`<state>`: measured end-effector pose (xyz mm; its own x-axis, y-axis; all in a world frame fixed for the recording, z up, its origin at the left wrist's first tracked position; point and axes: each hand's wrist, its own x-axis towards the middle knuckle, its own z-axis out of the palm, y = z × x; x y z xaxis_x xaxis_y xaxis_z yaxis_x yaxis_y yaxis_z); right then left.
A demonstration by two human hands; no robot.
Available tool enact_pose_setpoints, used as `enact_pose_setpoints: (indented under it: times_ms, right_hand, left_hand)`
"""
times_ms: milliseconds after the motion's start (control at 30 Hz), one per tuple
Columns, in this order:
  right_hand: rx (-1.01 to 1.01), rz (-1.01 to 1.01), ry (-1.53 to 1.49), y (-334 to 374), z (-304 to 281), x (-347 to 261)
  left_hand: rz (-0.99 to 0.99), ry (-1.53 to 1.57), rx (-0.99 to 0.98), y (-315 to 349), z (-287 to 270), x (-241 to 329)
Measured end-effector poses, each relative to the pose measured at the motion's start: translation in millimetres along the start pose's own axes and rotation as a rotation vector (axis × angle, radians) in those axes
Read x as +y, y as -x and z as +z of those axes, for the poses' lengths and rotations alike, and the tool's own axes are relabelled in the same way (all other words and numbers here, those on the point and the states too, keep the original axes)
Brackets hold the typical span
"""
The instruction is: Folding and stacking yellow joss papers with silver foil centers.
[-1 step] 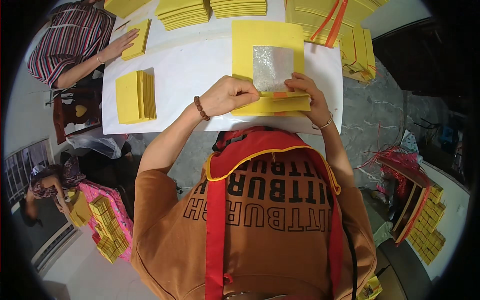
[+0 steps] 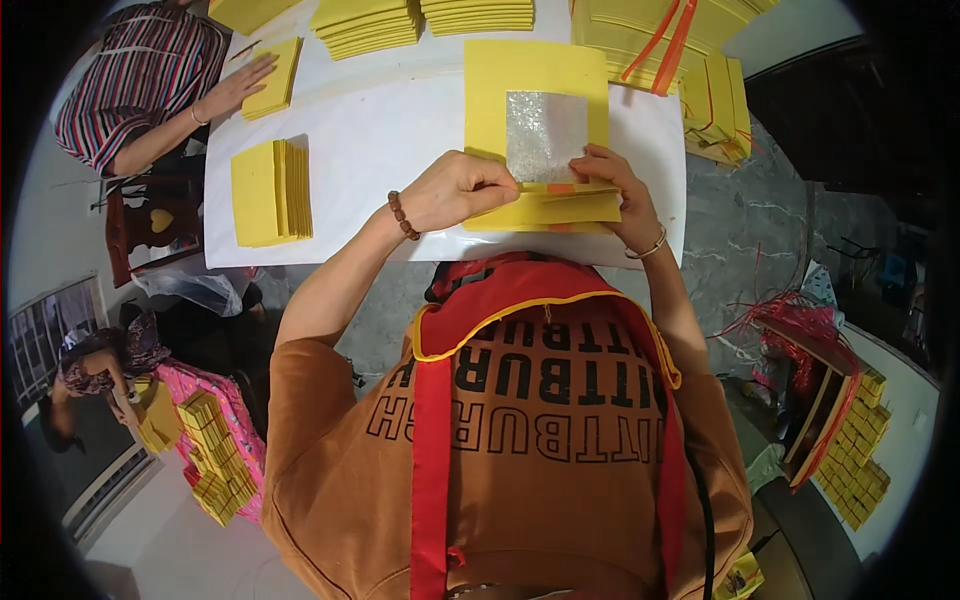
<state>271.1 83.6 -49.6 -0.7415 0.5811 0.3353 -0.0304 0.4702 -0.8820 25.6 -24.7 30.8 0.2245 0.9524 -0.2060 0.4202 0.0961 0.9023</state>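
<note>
No clear change, any shift of fingers (image 2: 614, 170) or yellow card (image 2: 535, 66) indiscernible

Site read as a small hand-assembly workshop: stacks of yellow folded pieces (image 2: 365, 28) lined the far edge of the table (image 2: 350, 155); strapped bundles (image 2: 715, 110), co-worker (image 2: 150, 85) alongside.

Lettering (image 2: 510, 433): on chest of brown shirt (image 2: 545, 530), body side of left hand (image 2: 462, 194) and right hand (image 2: 622, 195), well apart from both. Block capitals, upside down in this view, three rows. Row nearest the hands: solid black, partly hidden by red apron (image 2: 530, 290). Middle row: solid black too. Row farthest from the hands: thin black outline. Left-hand-side strap (image 2: 431, 480) cuts across letters; right-hand-side strap (image 2: 672, 500) meets the row ends.
</note>
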Motion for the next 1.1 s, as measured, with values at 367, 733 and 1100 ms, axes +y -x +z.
enact_pose_setpoints:
  times_ms: [367, 733, 1100]
  right_hand:
    - [-0.002, 0.035, -0.023, 1, 0, -4]
    - [0.010, 0.096, -0.079, 1, 0, -10]
    - [0.032, 0.127, -0.050, 1, 2, -9]
  left_hand:
    - [0.081, -0.104, 0.005, 0, 2, -3]
    - [0.284, -0.328, 0.066, -5, 12, -6]
    - [0.092, -0.209, 0.058, -7, 11, 1]
